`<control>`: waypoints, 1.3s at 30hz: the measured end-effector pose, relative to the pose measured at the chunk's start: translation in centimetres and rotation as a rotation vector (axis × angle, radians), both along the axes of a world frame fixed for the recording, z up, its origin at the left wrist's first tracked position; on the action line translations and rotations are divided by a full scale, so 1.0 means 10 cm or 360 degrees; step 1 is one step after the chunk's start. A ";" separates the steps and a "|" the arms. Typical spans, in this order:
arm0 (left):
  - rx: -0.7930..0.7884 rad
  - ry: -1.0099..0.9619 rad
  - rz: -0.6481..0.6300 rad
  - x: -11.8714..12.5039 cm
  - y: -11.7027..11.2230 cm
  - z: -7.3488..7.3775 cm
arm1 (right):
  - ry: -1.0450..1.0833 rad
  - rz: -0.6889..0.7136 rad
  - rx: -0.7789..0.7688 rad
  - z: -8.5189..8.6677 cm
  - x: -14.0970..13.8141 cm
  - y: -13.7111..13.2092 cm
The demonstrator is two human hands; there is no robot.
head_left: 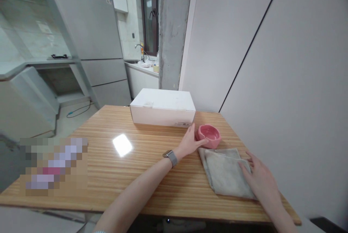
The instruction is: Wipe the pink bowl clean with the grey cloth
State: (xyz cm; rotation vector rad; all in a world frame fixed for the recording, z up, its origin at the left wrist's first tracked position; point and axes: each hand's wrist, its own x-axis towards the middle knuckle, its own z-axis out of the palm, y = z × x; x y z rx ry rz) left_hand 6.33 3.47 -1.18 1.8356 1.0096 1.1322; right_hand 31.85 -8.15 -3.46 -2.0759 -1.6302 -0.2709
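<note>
- White wall (282,66), single dark slanting seam, just beyond right edge of table.
- Tall grey refrigerator (89,26), past far left corner of table.
- Wooden table (108,175), striped grain, far corners cut at a slant.
- White box (163,100), lid down, set at middle of far edge, small printed label low on front face.
- Pixelated patch (57,164) over left end, contents unreadable.
- Grey cloth (227,175), folded into layers, flat toward near right corner.
- Right hand (259,173) over cloth's right side, palm down, fingers slightly curled, thumb parted, grip loose; cannot tell if pressing on cloth.
- Left hand (190,141) at bowl's left side, thumb and fingers spread wide, thumb lapping near side, fingertips by box's near right corner; cannot tell any firm hold.
- Pink bowl (209,135), upright, close to right edge, just beyond cloth's far edge.
- Watch (170,156), grey band, on left wrist.
</note>
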 end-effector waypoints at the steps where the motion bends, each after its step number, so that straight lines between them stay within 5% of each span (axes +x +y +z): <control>1: 0.0044 0.0075 0.0002 -0.08 -0.04 0.01 | -0.0038 0.0015 0.0096 0.01 -0.03 -0.04; 5: 0.0179 0.0236 -0.0068 -0.46 -0.32 0.09 | 0.0036 0.0311 0.0403 0.05 -0.37 -0.23; 11: 0.0158 0.0795 0.0072 -1.02 -0.95 0.14 | 0.0209 0.1045 0.0161 0.04 -1.43 -0.35; 18: 0.0181 0.1424 0.0356 -1.36 -1.42 -0.11 | 0.0059 0.0979 -0.0210 -0.01 -2.33 -0.34; 39: 0.0161 0.1427 0.0378 -1.35 -1.45 -0.08 | 0.0049 0.0955 -0.0281 0.03 -2.40 -0.39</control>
